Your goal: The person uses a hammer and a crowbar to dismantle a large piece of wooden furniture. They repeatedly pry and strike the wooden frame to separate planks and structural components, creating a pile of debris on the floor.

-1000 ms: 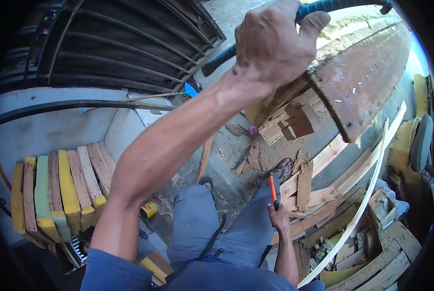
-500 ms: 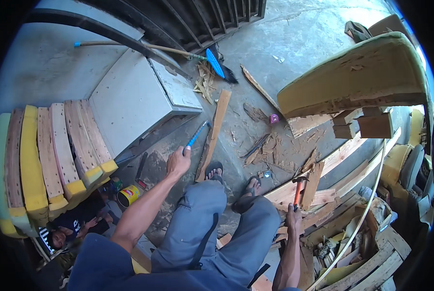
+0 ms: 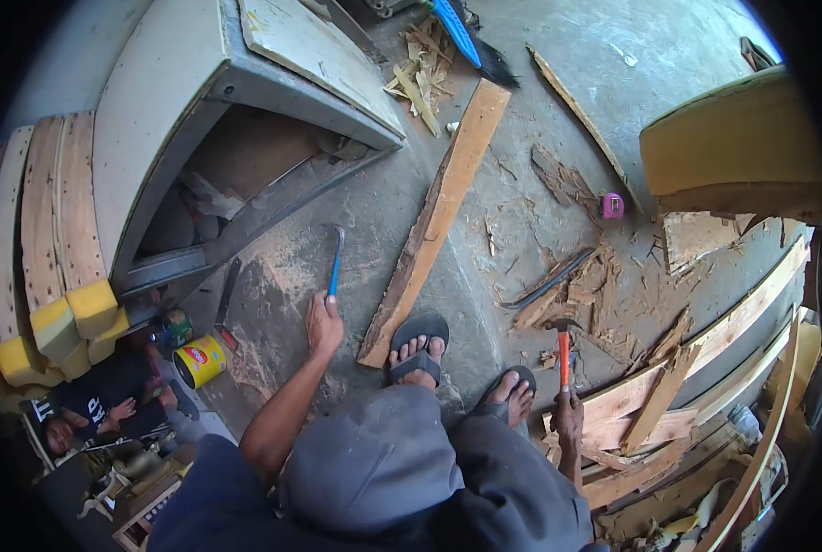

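Observation:
My left hand is closed around the lower end of a blue-handled tool. Its thin metal tip bends sideways at the far end, and I cannot make out its exact kind. In my right hand is a claw hammer with an orange handle, its dark head pointing away from me. Between the blue tool and my feet, a long wooden plank lies slantwise on the floor, touching neither hand. My left sandal is next to the plank's near end.
A grey-white cabinet with an open front stands left. Padded wooden slats and a yellow can are nearby. A person sits at lower left. Wood chips, a pink tape measure and long boards lie right; a blue broom lies ahead.
My view has tipped down and shifted, bringing the plank and feet closer. The blue tool now points nearly straight ahead instead of slanting right. Both hands keep their grip.

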Demonstrator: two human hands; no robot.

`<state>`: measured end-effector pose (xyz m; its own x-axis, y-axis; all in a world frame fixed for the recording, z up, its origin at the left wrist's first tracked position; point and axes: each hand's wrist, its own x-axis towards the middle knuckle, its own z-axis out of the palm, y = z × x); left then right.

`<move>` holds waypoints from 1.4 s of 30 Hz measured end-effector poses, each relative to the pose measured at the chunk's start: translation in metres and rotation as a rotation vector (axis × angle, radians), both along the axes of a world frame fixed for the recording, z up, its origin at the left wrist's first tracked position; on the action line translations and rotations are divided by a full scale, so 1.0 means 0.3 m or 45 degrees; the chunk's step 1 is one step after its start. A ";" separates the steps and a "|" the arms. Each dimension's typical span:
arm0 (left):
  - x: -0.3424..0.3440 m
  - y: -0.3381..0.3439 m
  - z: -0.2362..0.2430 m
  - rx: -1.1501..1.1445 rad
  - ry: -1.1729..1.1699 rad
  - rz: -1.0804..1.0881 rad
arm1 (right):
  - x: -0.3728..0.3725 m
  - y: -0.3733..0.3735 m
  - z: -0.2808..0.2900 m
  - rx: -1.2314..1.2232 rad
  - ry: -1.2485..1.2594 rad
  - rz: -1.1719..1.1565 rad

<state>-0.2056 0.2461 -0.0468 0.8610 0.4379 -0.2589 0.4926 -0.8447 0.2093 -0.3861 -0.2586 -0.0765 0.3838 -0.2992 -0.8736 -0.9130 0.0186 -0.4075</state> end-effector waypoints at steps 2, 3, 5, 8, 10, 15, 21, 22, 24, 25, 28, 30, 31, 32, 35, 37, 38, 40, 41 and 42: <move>-0.049 -0.078 -0.017 0.056 -0.280 -0.064 | -0.012 -0.041 -0.092 -0.076 0.065 0.033; -0.042 -0.099 0.006 0.021 -0.245 -0.095 | -0.026 -0.063 -0.134 -0.136 0.050 0.126; -0.014 -0.153 -0.004 -0.169 -0.208 -0.219 | -0.071 -0.115 -0.238 -0.388 0.034 0.426; 0.052 -0.165 -0.065 -0.545 0.043 -0.113 | 0.020 -0.060 -0.198 -0.375 0.092 0.393; 0.123 -0.243 -0.054 -0.673 0.147 -0.017 | -0.019 -0.050 -0.243 -0.643 -0.067 0.568; 0.151 -0.347 -0.083 -0.526 0.106 -0.213 | -0.005 0.010 -0.276 -0.800 -0.212 0.627; 0.086 -0.299 -0.032 -0.571 0.023 -0.283 | 0.132 0.084 -0.221 -0.671 -0.314 0.843; 0.087 -0.270 -0.014 -0.531 0.136 -0.275 | 0.162 0.100 -0.200 -0.606 -0.335 0.891; 0.148 -0.243 -0.009 -0.477 0.368 -0.315 | 0.236 0.110 -0.157 -0.528 -0.362 0.941; 0.154 -0.224 -0.034 -0.520 0.369 -0.328 | 0.262 0.122 -0.131 -0.485 -0.376 0.963; 0.052 -0.119 -0.137 -0.576 0.382 -0.218 | 0.331 0.162 -0.054 -0.267 -0.455 1.095; 0.151 -0.223 0.018 -0.446 0.249 -0.312 | 0.369 0.099 -0.014 -0.265 -0.509 0.990; 0.210 -0.265 0.068 -0.501 0.298 -0.349 | 0.360 0.077 0.018 -0.306 -0.522 0.885; 0.174 -0.243 0.096 -0.550 0.401 -0.307 | 0.372 0.115 0.039 -0.295 -0.517 0.878; 0.120 -0.208 0.067 -0.567 0.444 -0.228 | 0.420 0.147 0.008 -0.450 -0.515 0.921; 0.160 -0.233 0.080 -0.606 0.417 -0.200 | 0.390 0.153 0.042 -0.499 -0.495 0.815; 0.153 -0.238 0.030 -0.767 0.354 -0.178 | 0.361 0.155 0.098 -0.506 -0.406 0.748; 0.142 -0.231 -0.047 -0.731 0.238 -0.298 | 0.204 0.117 0.071 -0.480 -0.411 0.613; 0.147 -0.266 -0.036 -0.640 0.205 -0.358 | 0.087 0.103 0.065 -0.520 -0.347 0.512; 0.152 -0.253 -0.063 -0.656 0.219 -0.382 | -0.011 0.106 0.060 -0.549 -0.304 0.429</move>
<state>-0.1600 0.1701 -0.0656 0.8541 -0.0352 -0.5189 0.3123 -0.7630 0.5659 -0.3893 -0.2268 -0.0584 0.6902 -0.4350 -0.5783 -0.7219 -0.4690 -0.5088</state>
